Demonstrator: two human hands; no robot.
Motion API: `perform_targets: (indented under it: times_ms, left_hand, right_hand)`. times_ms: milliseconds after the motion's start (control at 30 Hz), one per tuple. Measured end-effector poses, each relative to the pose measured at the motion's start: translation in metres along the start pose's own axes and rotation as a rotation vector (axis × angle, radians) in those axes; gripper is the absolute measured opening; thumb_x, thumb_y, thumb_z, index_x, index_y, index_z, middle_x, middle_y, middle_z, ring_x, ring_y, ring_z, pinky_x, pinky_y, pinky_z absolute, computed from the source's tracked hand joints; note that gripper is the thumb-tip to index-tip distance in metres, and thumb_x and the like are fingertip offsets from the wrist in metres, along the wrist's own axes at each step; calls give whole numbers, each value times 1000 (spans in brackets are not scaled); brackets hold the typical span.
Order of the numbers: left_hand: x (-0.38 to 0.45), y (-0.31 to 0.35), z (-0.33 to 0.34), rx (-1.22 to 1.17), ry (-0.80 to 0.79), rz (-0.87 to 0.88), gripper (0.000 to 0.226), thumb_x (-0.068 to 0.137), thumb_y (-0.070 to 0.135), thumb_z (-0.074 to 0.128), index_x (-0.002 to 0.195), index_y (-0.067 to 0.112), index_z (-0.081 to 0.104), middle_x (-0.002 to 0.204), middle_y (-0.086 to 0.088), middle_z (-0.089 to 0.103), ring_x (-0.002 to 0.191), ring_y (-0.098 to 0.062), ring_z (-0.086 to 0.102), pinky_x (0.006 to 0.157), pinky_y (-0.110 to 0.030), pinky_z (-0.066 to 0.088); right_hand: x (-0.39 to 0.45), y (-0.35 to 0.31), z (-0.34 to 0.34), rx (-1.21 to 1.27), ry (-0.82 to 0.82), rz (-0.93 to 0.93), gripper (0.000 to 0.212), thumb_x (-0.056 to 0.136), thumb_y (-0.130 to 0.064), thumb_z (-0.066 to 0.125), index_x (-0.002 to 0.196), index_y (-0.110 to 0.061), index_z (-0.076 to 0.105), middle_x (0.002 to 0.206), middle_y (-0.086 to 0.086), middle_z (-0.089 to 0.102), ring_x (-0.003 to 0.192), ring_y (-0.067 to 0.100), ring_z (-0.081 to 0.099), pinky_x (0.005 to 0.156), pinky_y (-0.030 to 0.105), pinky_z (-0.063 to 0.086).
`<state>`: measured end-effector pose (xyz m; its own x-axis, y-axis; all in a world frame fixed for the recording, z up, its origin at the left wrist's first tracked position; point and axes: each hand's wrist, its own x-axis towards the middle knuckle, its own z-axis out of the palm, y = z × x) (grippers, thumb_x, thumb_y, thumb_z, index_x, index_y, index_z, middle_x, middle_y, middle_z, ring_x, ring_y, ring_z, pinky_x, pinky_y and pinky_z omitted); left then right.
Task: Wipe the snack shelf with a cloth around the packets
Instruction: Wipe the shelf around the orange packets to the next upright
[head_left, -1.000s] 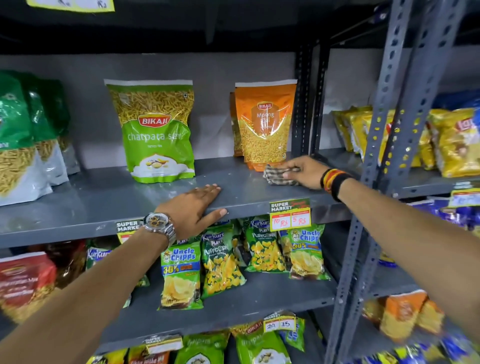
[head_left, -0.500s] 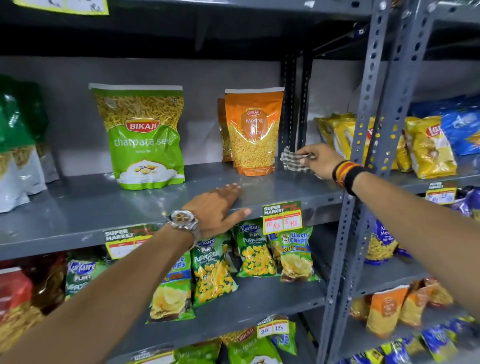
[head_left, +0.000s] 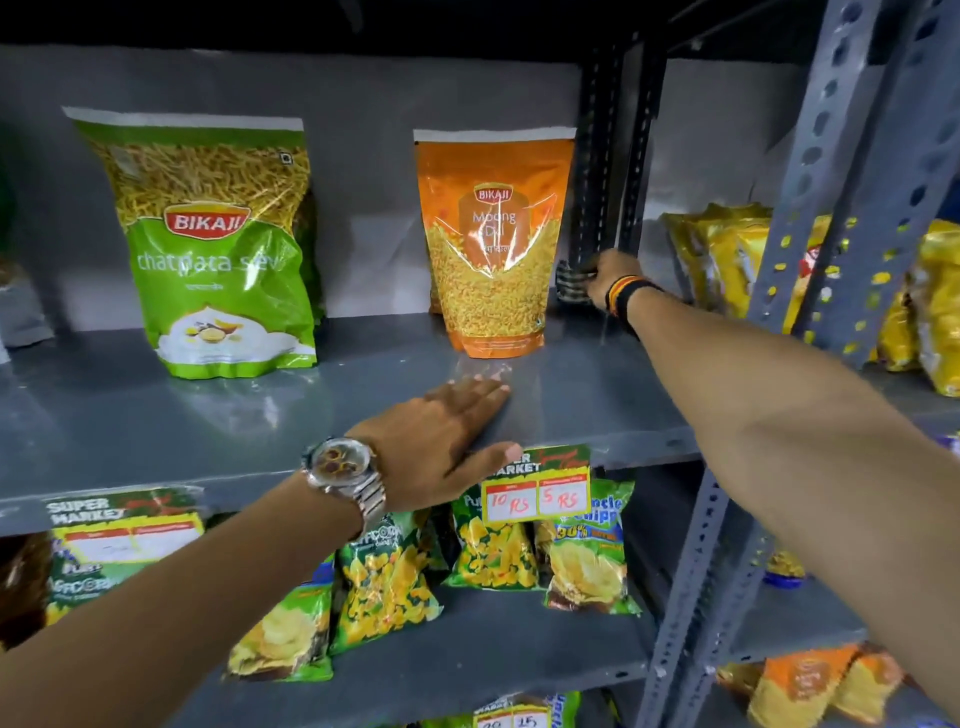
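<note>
The grey metal snack shelf (head_left: 582, 395) holds a green Bikaji sev packet (head_left: 218, 249) on the left and an orange Bikaji moong dal packet (head_left: 493, 244) further right, both upright. My right hand (head_left: 602, 278) is at the back right corner, just right of the orange packet, with its fingers closed on a checked cloth (head_left: 570, 286) pressed by the dark upright post. My left hand (head_left: 447, 441) lies flat on the shelf's front edge, fingers spread, holding nothing, in front of the orange packet.
A perforated grey upright (head_left: 810, 218) stands right of my right arm, with yellow packets (head_left: 727, 260) behind it. Price tags (head_left: 535, 493) hang on the shelf's front lip. Small chip packets (head_left: 488, 545) fill the lower shelf.
My right hand has carried the cloth from the shelf's front right back into the rear corner beside the orange packet. My left hand has slid right along the front edge.
</note>
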<state>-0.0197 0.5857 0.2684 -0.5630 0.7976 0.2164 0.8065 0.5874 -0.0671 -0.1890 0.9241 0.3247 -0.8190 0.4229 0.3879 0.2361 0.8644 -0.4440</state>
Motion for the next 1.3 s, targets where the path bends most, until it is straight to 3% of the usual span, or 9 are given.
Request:
perform_targets:
  times_ms: [167,300,400,567,700,800,1000,1133,1300]
  left_hand:
    - [1,3,-2,24,20,18,81,97,67,16,161,19,6,168,1,6,153,-12,11,115,-16,-7]
    - [4,2,0,20,19,9,79,98,65,18,161,20,4,169,2,4,153,-10,8,102,-6,-20]
    - [4,1,1,16,6,10,80,98,66,17,161,20,4,169,2,5,154,-10,7,104,-8,-19]
    - [2,1,1,4,-6,16,82,96,69,14,161,18,8,168,0,10,153,-12,11,115,-17,-6]
    - [3,-1,2,9,-12,27,89,92,74,5,160,17,12,168,-3,16,153,-16,17,121,-25,7]
    - [3,-2,2,3,-17,26,88,92,73,9,160,17,14,168,-2,17,153,-17,19,122,-31,13]
    - [0,-10,1,-4,-36,50,84,95,73,13,160,19,12,168,-3,17,153,-19,19,123,-37,17]
    - [-22,-38,0,4,-26,42,89,90,81,8,160,26,13,166,1,21,150,-18,27,122,-43,27]
    - [-59,-69,-10,72,-16,31,93,86,82,3,160,26,12,166,4,22,149,-13,28,121,-37,27]
  right_hand:
    - [26,-6,16,-22,-56,-39,30,84,-20,60,111,-9,67,118,20,67,105,39,63,91,43,53]
    - [24,-12,29,-41,-119,-73,32,89,-10,57,120,-6,65,127,21,62,114,39,60,95,39,50]
    - [26,-7,37,-58,-209,-109,40,89,-1,51,127,-9,61,132,19,60,118,38,59,100,39,49]
    - [0,-13,22,46,-307,-89,37,86,-14,61,122,-15,64,129,12,62,121,31,57,103,39,45]
    - [-29,-17,15,138,-364,-90,35,88,-7,60,122,-9,64,126,7,63,119,24,57,98,28,47]
    - [-41,-8,14,144,-346,-84,33,86,0,62,116,-11,69,127,6,65,121,24,58,106,28,43]
    - [-106,-9,-35,64,-351,-49,46,87,5,54,128,-15,61,141,10,54,130,26,49,108,28,37]
    - [-156,-20,-57,69,-365,-100,45,91,5,46,128,-17,61,139,6,55,127,24,50,91,17,37]
    - [-201,-43,-90,17,-522,-209,36,92,-14,60,126,-25,60,127,-5,56,113,16,54,96,32,43]
